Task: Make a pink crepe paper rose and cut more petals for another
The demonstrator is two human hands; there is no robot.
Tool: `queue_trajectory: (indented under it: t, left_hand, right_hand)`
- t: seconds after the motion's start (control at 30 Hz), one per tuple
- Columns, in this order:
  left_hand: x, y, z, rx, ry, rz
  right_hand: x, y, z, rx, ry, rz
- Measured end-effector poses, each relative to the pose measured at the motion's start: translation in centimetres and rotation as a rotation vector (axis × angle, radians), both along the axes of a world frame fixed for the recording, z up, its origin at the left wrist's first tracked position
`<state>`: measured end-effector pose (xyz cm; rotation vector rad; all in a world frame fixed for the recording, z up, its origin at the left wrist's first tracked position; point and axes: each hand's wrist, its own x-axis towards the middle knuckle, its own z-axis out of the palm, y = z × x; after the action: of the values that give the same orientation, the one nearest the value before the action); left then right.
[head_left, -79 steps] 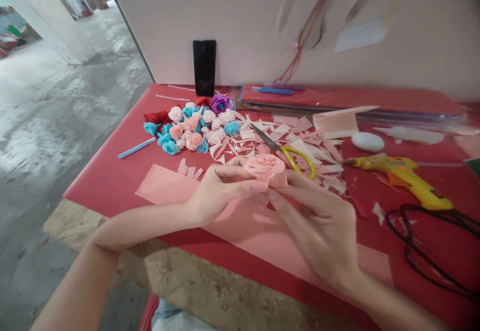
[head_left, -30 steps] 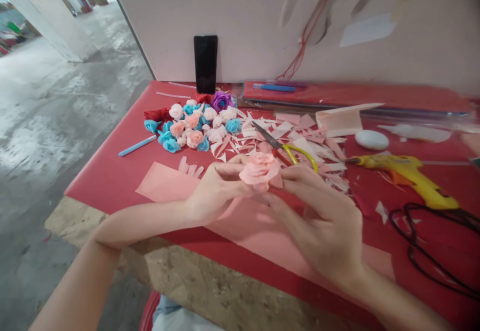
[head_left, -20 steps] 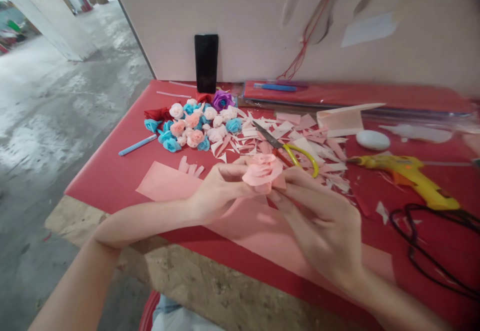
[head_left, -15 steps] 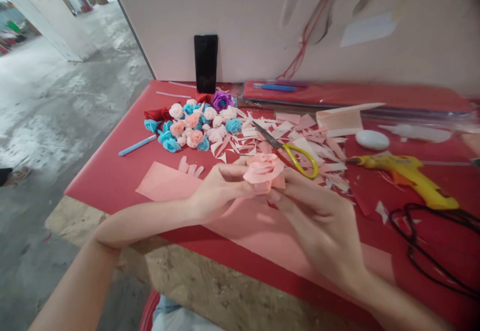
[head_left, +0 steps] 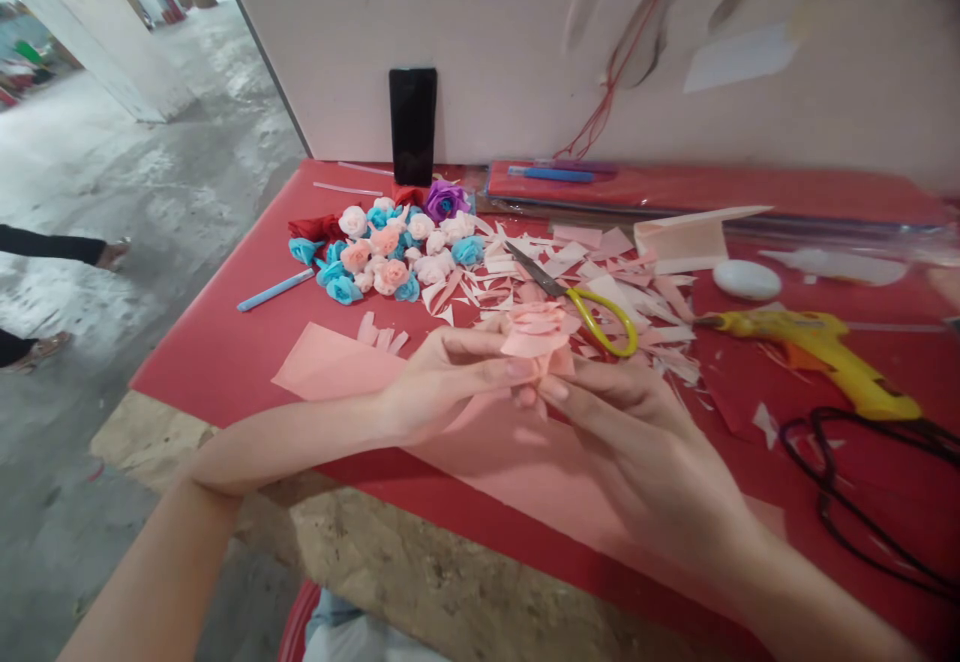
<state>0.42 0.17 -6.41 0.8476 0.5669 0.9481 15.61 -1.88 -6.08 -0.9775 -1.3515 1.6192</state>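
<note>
A pink paper rose [head_left: 541, 330] is held up over the table between my two hands. My left hand [head_left: 442, 382] pinches it from the left, thumb along its lower petals. From the right, my right hand [head_left: 630, 422] grips its base between thumb and fingers. Beneath them lies a long sheet of pink paper [head_left: 510, 472]. Just beyond the rose rest scissors [head_left: 577, 307] with yellow handles, on a heap of pink and white paper scraps [head_left: 487, 282]. Finished paper flowers [head_left: 390, 275] in blue, pink, white, red and purple are gathered to the left.
A yellow glue gun [head_left: 817, 342] with a black cord [head_left: 821, 492] lies at right, near a white oval object [head_left: 746, 280]. A black phone [head_left: 413, 127] leans against the white panel. A blue pen [head_left: 275, 290] sits left. A walking person's legs [head_left: 52, 242] show at far left.
The rose has tilted back and shifted slightly right, showing more of its underside. My right hand's fingers have moved in at its base. The walking person's legs have come further into view.
</note>
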Motion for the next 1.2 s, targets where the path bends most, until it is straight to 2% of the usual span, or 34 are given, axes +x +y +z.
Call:
queue_trajectory:
  t: [0.23,0.4,0.5,0.7,0.77,0.9,1.0,1.2]
  left_hand:
    - [-0.2,0.0,-0.2,0.002,0.024,-0.006]
    - [-0.2,0.0,0.0,0.029,0.039,0.039]
    - [-0.2,0.0,-0.1,0.027,0.041,0.107]
    - [-0.1,0.0,-0.5,-0.004,0.097,0.194]
    - [0.0,-0.1,-0.5,-0.024,0.093,0.195]
    - [0.1,-0.1,-0.4,-0.037,0.088,0.196]
    - [0.2,-0.1,-0.6,0.017,0.070,0.178]
    - [0.0,0.0,-0.8,0.095,0.045,0.095]
  right_hand:
    - [-0.3,0.5,0.0,-0.199,0.148,0.079]
    - [-0.4,0.7,-0.6,-0.258,0.079,0.022]
    - [-0.5,0.5,-0.6,-0.152,-0.022,-0.050]
    - [-1.1,0.2,0.2,0.390,-0.273,-0.229]
    - [-1.3,0.2,0.3,0.486,-0.325,-0.259]
    - [-1.2,0.1,0.2,0.553,-0.367,-0.275]
    - [-1.1,-0.1,0.1,0.569,-0.376,-0.248]
    - [-0.8,-0.3,0.0,0.377,-0.229,-0.204]
